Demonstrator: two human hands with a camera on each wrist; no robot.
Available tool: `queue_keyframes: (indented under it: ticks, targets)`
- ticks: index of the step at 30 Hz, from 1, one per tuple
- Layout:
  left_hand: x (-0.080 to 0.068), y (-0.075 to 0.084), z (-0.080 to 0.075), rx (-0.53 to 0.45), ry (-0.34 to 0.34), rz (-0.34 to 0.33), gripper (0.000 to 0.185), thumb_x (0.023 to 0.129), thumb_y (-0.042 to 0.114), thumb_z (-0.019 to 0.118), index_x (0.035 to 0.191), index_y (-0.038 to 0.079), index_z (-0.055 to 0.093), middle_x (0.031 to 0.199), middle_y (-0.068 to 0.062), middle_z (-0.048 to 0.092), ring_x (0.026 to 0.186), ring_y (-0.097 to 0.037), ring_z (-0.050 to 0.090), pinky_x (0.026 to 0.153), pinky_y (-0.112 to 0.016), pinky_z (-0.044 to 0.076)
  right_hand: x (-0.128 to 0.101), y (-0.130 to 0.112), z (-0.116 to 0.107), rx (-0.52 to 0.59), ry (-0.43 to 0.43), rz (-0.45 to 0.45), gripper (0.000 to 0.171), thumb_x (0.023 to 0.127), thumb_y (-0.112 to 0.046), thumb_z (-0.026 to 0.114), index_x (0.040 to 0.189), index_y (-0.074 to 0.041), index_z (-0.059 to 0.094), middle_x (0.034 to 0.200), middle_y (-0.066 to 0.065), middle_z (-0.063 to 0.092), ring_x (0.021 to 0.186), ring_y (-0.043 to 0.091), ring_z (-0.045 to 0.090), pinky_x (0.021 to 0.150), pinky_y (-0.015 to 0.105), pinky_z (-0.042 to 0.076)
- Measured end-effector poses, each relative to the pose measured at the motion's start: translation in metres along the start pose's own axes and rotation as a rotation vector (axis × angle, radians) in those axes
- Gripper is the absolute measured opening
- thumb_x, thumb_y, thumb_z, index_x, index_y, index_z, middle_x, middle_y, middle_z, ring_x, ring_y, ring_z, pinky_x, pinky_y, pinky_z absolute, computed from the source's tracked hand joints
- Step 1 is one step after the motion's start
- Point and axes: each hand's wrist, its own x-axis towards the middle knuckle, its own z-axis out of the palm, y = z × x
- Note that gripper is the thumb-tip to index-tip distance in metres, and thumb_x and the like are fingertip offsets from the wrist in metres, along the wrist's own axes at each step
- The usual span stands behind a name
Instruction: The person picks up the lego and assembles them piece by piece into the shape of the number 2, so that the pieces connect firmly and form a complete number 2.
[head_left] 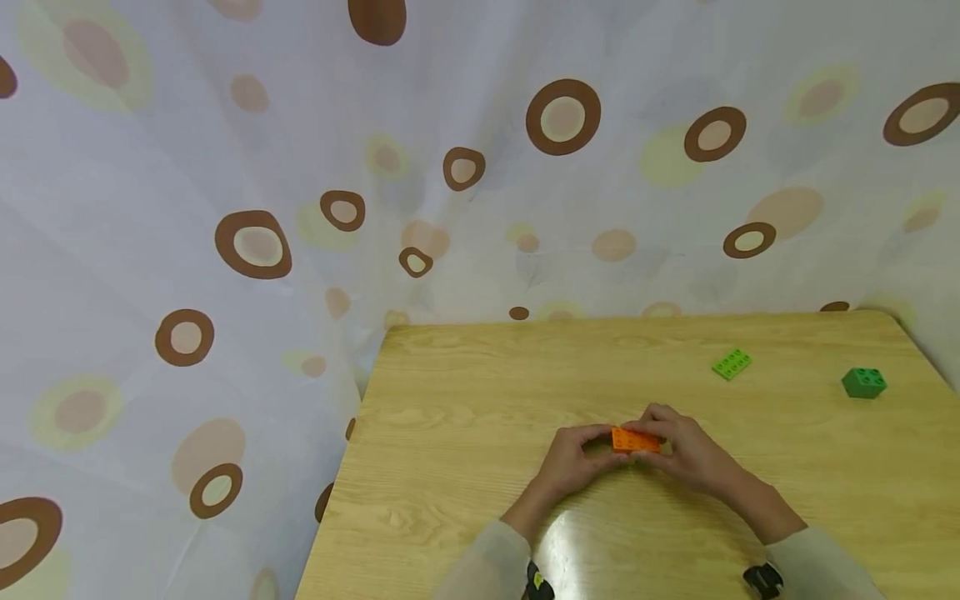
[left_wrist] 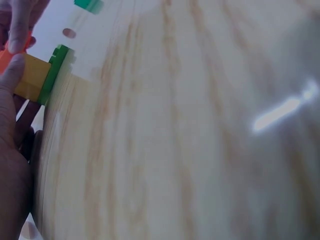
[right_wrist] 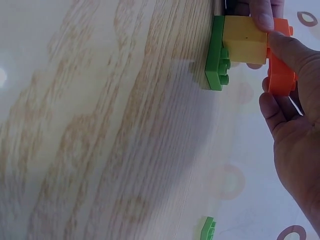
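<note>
An orange brick [head_left: 636, 440] sits on top of a yellow brick [right_wrist: 245, 40], which stands on a flat green brick [right_wrist: 216, 52]; in the head view the orange one mostly covers the two below. My left hand [head_left: 567, 458] pinches the yellow brick from the left, its thumb near the seam with the orange brick. From the other side, my right hand [head_left: 692, 450] grips the orange brick between thumb and fingers. The left wrist view shows the yellow brick [left_wrist: 32, 77] and green brick [left_wrist: 53, 75] side-on, with fingers partly hidden behind them.
Farther back on the wooden table [head_left: 450, 392] lies a flat light green brick [head_left: 732, 364]. A taller dark green brick [head_left: 864, 382] stands to its right. A patterned curtain [head_left: 480, 208] hangs behind and left of the table.
</note>
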Motion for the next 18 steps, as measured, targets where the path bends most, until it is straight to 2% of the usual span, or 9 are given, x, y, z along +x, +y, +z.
queue_keyframes:
  ticks: [4, 9, 13, 18]
  targets:
    - [-0.001, 0.0, 0.0007, 0.005, 0.001, 0.005, 0.038, 0.096, 0.034, 0.081, 0.13, 0.017, 0.076, 0.127, 0.007, 0.074, 0.118, 0.001, 0.065, 0.102, -0.018, 0.05, -0.0017, 0.0001, 0.0012, -0.007, -0.002, 0.019, 0.042, 0.081, 0.002, 0.089, 0.121, -0.003, 0.077, 0.102, -0.007, 0.061, 0.086, 0.004, 0.056, 0.068, 0.023, 0.05]
    - [-0.002, 0.0008, 0.0011, -0.007, -0.004, -0.02, 0.04, 0.095, 0.036, 0.081, 0.131, 0.019, 0.076, 0.128, 0.009, 0.074, 0.119, 0.0, 0.065, 0.103, -0.02, 0.05, -0.004, -0.0011, 0.0015, -0.018, 0.002, 0.046, 0.041, 0.083, 0.001, 0.088, 0.122, -0.005, 0.077, 0.105, -0.008, 0.061, 0.088, 0.003, 0.057, 0.07, 0.024, 0.053]
    - [-0.0026, 0.0007, 0.0014, -0.023, -0.004, -0.04, 0.041, 0.095, 0.038, 0.081, 0.132, 0.02, 0.076, 0.13, 0.009, 0.073, 0.121, -0.002, 0.065, 0.104, -0.023, 0.051, -0.0043, -0.0031, 0.0005, -0.019, 0.004, 0.037, 0.04, 0.084, -0.001, 0.088, 0.122, -0.005, 0.077, 0.106, -0.007, 0.062, 0.089, 0.003, 0.058, 0.071, 0.024, 0.054]
    - [-0.0022, 0.0008, -0.0002, -0.025, -0.006, -0.047, 0.043, 0.094, 0.037, 0.082, 0.132, 0.019, 0.076, 0.13, 0.008, 0.073, 0.121, -0.002, 0.065, 0.104, -0.022, 0.05, -0.0024, -0.0055, -0.0026, -0.038, 0.029, 0.02, 0.043, 0.081, 0.002, 0.089, 0.121, -0.005, 0.077, 0.106, -0.006, 0.063, 0.09, 0.003, 0.059, 0.071, 0.023, 0.054]
